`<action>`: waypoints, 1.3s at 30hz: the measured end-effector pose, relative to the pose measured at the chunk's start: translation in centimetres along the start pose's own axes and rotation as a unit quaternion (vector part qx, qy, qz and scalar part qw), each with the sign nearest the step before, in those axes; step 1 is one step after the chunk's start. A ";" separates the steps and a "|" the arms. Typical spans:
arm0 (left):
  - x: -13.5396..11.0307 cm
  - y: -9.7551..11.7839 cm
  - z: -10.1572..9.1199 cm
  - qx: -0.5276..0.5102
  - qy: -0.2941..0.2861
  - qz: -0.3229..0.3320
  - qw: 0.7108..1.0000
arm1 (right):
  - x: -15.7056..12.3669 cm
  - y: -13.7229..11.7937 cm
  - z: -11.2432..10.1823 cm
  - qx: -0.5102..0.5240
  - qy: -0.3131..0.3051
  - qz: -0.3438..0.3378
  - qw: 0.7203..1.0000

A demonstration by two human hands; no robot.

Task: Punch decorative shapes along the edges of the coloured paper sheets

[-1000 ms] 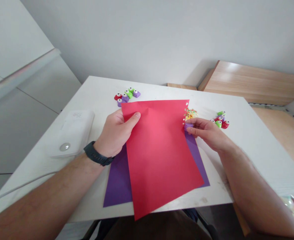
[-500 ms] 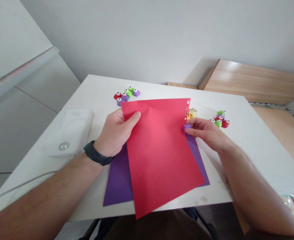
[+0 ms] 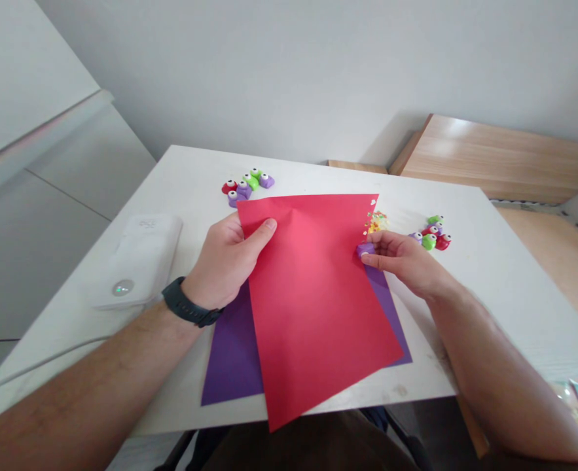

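A sheet of red paper (image 3: 318, 294) is held up, tilted, above a purple sheet (image 3: 232, 353) lying on the table. My left hand (image 3: 232, 255) grips the red sheet's upper left edge, thumb on the front and fingers behind. My right hand (image 3: 399, 258) pinches a small purple craft punch (image 3: 366, 250) at the red sheet's right edge. Above the punch, small shaped holes, one a heart, run along that edge. Whether the punch is pressed down cannot be made out. Small confetti pieces (image 3: 378, 221) lie just behind my right fingers.
Several red, green and purple punches with eye-like tops (image 3: 249, 183) sit at the back left. Another group of punches (image 3: 433, 234) stands right of my right hand. A white device (image 3: 139, 261) with a cable (image 3: 48, 360) lies on the left of the white table (image 3: 489, 281).
The purple punch and my right fingers have shifted very slightly left against the red sheet's edge. My left hand keeps its grip, and the view has moved a little.
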State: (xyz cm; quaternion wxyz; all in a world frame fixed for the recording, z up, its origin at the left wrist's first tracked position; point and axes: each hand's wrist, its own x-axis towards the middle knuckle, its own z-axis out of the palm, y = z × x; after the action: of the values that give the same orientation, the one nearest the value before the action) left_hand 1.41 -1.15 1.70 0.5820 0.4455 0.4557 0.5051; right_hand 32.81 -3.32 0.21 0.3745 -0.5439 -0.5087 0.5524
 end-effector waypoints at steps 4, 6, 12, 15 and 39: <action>0.0 -0.1 -0.1 0.001 -0.006 0.005 1.000 | -0.1 0.1 0.0 0.007 0.004 0.000 1.000; 0.0 -0.2 -0.1 -0.003 -0.004 0.006 1.000 | -0.1 0.1 0.0 0.015 0.005 0.003 1.000; -0.1 -0.2 0.0 -0.001 -0.003 0.015 1.000 | -0.2 0.0 0.2 0.021 0.008 0.011 1.000; -0.1 -0.2 0.0 0.001 -0.006 0.018 1.000 | -0.2 -0.1 0.4 0.020 0.011 0.013 1.000; -0.2 0.3 -0.2 -0.052 -0.028 -0.036 0.998 | -0.3 -0.1 0.5 0.053 0.008 0.004 0.999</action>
State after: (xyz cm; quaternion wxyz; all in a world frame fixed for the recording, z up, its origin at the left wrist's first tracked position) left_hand 1.15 -1.33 1.93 0.6344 0.4121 0.4283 0.4943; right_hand 32.34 -3.67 0.32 0.4044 -0.5294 -0.4741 0.5757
